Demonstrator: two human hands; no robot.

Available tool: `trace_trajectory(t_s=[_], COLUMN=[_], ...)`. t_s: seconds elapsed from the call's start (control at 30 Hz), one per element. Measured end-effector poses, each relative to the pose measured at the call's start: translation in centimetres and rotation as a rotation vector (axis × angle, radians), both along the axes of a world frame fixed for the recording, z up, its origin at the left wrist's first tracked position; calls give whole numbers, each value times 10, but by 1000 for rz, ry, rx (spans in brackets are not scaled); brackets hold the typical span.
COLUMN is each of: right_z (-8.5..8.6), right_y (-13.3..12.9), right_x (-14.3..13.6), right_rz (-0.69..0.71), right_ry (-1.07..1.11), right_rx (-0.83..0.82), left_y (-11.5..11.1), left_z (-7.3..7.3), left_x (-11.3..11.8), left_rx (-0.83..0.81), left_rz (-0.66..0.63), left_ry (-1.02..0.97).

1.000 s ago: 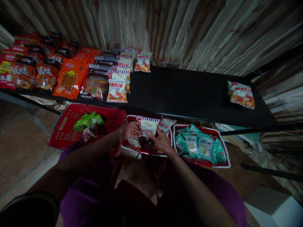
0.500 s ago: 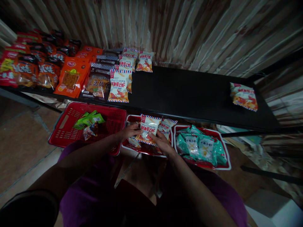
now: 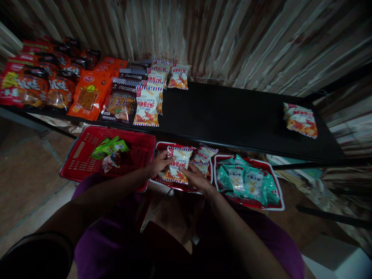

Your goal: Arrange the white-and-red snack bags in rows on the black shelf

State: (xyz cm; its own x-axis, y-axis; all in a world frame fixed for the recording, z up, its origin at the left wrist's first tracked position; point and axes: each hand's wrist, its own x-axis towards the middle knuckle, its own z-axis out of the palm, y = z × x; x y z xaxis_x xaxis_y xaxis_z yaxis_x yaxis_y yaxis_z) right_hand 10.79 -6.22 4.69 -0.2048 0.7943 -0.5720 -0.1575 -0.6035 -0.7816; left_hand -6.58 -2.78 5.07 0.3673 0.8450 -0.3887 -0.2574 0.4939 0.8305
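Between my two hands is a white snack bag (image 3: 178,159) with a striped edge and orange bottom, held face up over the middle red basket (image 3: 155,180). My left hand (image 3: 159,162) grips its left side, with the thumb on the front. On the right side, my right hand (image 3: 197,177) holds the lower edge, fingers partly behind the bag. More white bags (image 3: 203,154) lie in that basket, right of the held one. Similar white bags (image 3: 147,106) stand on the black shelf (image 3: 221,112), and a single one (image 3: 300,120) lies at its right end.
Orange, brown and red snack packs (image 3: 87,95) fill the shelf's left part. A red basket (image 3: 139,149) with green packets (image 3: 108,148) is at the left. Teal bags (image 3: 252,182) fill a white-rimmed basket (image 3: 281,197) at the right. A pleated curtain (image 3: 203,42) hangs behind.
Both hands still hold the white bag, which has moved slightly left and down over the middle basket. My left thumb has shifted further onto its front.
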Motion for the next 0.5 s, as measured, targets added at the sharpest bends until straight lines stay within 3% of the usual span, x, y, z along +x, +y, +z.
trace_trajectory(t_s=[0.13, 0.3, 0.5], right_z=[-2, -3, 4], right_y=[10, 15, 13], right_x=[3, 4, -3], right_rz=[-190, -285, -367], right_ry=[-13, 14, 22], right_rx=[83, 84, 53], left_y=[-2, -3, 0], left_z=[-7, -4, -4], left_x=[2, 4, 7], left_rx=[-17, -24, 13], left_rz=[14, 12, 127], left_ry=[13, -22, 20])
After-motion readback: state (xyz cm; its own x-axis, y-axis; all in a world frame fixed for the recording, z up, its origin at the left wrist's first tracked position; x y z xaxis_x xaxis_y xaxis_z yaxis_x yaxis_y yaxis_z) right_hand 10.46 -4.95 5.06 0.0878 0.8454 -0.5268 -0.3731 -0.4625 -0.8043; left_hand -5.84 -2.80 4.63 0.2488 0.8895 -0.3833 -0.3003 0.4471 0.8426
